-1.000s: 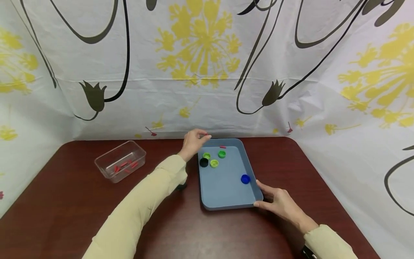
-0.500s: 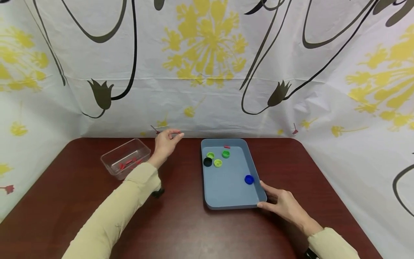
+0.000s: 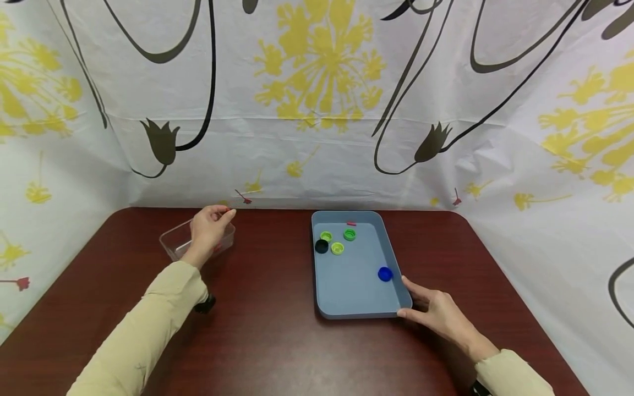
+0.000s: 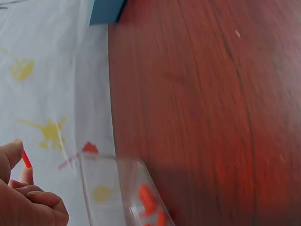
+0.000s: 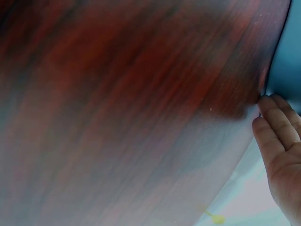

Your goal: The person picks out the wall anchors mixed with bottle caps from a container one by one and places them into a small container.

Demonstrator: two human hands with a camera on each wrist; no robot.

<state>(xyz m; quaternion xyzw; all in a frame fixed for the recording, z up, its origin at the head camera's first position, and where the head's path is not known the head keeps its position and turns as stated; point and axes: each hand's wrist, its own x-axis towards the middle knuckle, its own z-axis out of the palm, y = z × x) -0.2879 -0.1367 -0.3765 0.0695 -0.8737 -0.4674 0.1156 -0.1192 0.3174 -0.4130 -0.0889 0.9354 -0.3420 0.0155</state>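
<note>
My left hand (image 3: 207, 226) pinches a small red stick (image 4: 27, 158) between thumb and fingertip, above the clear plastic box (image 3: 174, 241). Several more red sticks (image 4: 147, 200) lie inside that box, partly hidden by the hand in the head view. My right hand (image 3: 443, 314) touches the near right corner of the blue-grey tray (image 3: 346, 297), its straight fingers (image 5: 277, 122) along the side wall. The tray holds a red stick (image 3: 351, 224), a green cap (image 3: 349, 235), two yellow-green caps (image 3: 337, 248), a black cap (image 3: 322, 246) and a blue cap (image 3: 384, 274).
The dark red wooden table (image 3: 277, 352) lies under everything. A white cloth (image 3: 317, 181) with a flower print hangs behind its far edge and along the sides.
My left hand has moved left from the tray's far edge to above the clear box, with the red stick in its fingers. The right hand stays at the tray corner.
</note>
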